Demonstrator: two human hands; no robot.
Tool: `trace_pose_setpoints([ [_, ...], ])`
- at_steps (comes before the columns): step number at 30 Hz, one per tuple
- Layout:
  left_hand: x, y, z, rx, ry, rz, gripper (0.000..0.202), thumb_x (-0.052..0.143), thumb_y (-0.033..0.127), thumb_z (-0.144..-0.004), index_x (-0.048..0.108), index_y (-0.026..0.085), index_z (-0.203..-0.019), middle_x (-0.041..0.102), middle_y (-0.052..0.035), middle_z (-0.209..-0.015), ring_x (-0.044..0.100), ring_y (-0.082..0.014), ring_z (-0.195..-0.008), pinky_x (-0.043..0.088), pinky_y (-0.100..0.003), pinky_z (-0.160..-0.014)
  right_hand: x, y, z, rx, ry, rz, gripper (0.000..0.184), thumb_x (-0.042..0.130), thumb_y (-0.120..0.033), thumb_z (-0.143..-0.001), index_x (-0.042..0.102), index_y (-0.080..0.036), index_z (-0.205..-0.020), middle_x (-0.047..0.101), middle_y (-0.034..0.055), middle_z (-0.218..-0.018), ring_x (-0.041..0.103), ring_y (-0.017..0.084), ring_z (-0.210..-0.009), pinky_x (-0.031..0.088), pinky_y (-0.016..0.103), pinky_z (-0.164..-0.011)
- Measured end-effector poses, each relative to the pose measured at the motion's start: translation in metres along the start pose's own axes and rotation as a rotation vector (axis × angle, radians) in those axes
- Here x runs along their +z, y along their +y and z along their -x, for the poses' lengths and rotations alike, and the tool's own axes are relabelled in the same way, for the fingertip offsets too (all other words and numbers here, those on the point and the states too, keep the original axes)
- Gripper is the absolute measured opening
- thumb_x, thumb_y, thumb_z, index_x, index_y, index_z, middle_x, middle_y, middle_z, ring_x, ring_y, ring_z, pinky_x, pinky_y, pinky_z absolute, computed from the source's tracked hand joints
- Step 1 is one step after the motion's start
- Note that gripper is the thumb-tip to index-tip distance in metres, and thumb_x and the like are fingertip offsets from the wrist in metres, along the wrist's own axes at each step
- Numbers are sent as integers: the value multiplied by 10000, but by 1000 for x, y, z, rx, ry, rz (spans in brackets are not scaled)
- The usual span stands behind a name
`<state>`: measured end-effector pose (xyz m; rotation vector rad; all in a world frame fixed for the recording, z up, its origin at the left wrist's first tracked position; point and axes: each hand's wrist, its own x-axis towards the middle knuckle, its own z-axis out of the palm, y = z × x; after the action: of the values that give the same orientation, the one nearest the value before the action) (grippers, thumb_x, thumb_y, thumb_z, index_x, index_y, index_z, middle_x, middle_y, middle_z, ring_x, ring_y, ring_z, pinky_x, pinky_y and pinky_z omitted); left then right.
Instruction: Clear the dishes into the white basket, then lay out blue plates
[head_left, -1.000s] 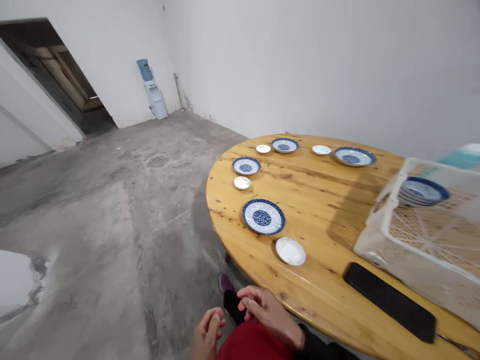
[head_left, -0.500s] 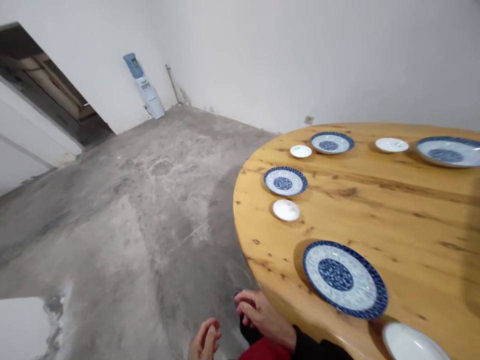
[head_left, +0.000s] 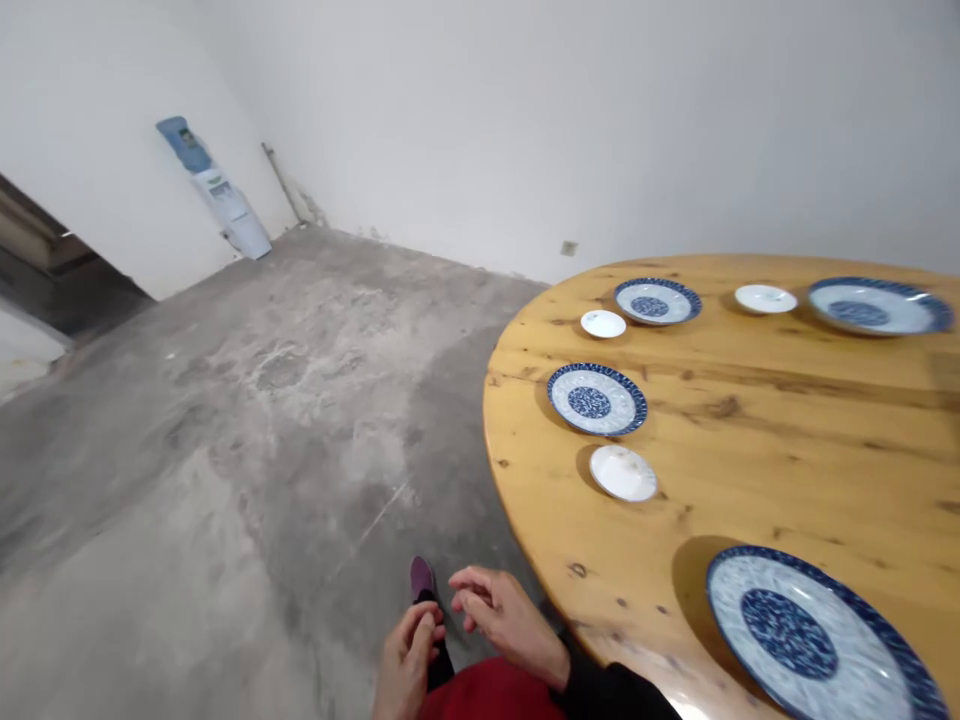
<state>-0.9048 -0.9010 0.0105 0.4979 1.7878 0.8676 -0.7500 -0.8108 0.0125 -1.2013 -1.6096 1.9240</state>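
My left hand [head_left: 409,655] is at the bottom, with loosely curled fingers slightly apart and nothing in them. Facing it, my right hand [head_left: 511,622] hangs just off the edge of a round wooden table [head_left: 697,460], its fingers half bent, apart and empty. The two hands do not touch. Closest to my right hand on the tabletop is a large blue-rimmed plate [head_left: 817,635], cut off at the lower right. Farther along the edge lie a small white saucer [head_left: 622,473] and a smaller blue-and-white plate [head_left: 597,400].
At the table's far side are another saucer [head_left: 603,324], a patterned plate [head_left: 658,302], a white dish [head_left: 766,299] and a large plate [head_left: 879,307]. A water dispenser [head_left: 225,200] stands by the wall, near a doorway [head_left: 52,260]. Concrete floor [head_left: 300,480] spreads left of the table.
The view has moved forward along the table, so the near plates appear larger and lower. The nearest saucer has left the picture. My hands remain empty, and a purple shoe shows more fully.
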Motion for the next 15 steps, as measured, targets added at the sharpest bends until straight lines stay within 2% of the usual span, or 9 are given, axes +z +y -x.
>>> trace_pose_setpoints([
  [4,-51,61,-58,95,-37,-15,729,708,790,-586,753,161,-952,765,-155,-1052,718,-334,-1004,570,-414,-878,24,-19,-57,15,85,21,344,477,-333,-802,686,-136,-991,738,70,-824,686,163,-621,494,264,-620],
  [6,-75,82,-90,125,-38,-17,766,712,801,-571,748,149,-972,758,-179,-1080,716,-351,-1026,572,-437,-894,30,-37,-85,1,150,58,307,477,-287,-806,695,-154,-976,740,48,-800,682,152,-621,493,250,-631],
  [8,-90,98,-125,139,-58,-46,813,707,822,-552,743,133,-982,751,-206,-1093,715,-367,-1035,573,-457,-898,32,-55,-109,-24,242,127,281,486,-252,-815,705,-169,-970,746,38,-791,680,147,-640,483,236,-635],
  [11,-93,118,-177,166,-149,-113,853,687,849,-550,740,123,-996,746,-220,-1102,718,-374,-1029,578,-459,-891,27,-74,-139,-43,367,189,275,488,-226,-830,716,-175,-974,757,36,-798,678,145,-662,470,227,-641],
  [15,-75,143,-231,221,-363,-211,834,664,853,-594,749,140,-1018,744,-199,-1134,718,-370,-1030,586,-442,-895,10,-83,-177,-8,455,176,302,477,-212,-833,728,-161,-993,762,30,-776,676,145,-627,463,233,-634],
])
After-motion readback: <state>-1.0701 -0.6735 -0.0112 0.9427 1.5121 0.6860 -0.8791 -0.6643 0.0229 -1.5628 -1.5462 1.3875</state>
